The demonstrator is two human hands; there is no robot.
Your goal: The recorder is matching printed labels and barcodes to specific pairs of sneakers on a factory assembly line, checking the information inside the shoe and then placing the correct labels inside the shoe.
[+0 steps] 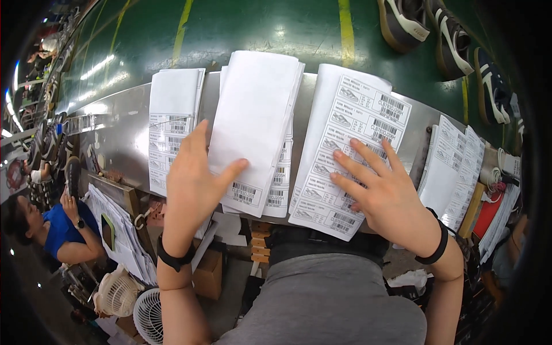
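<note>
Three stacks of white label sheets lie side by side on a metal ledge. My right hand [384, 196] rests with fingers spread on the right-hand label sheets [322, 167], which carry rows of shoe drawings and barcodes. My left hand [195, 178] is open, its thumb on the middle stack of sheets [256, 109] and its fingers reaching up between that stack and the left stack of label sheets [172, 98]. The middle stack's top side is mostly blank, with one label near its lower end. Other label sheets show under its right edge.
Beyond the metal ledge [109, 123] runs a green surface [259, 29] with yellow lines. Several shoes [454, 52] stand at the far right. More label sheets [451, 155] lie to my right. At lower left are a fan [118, 290], papers [123, 230] and a person in blue [69, 230].
</note>
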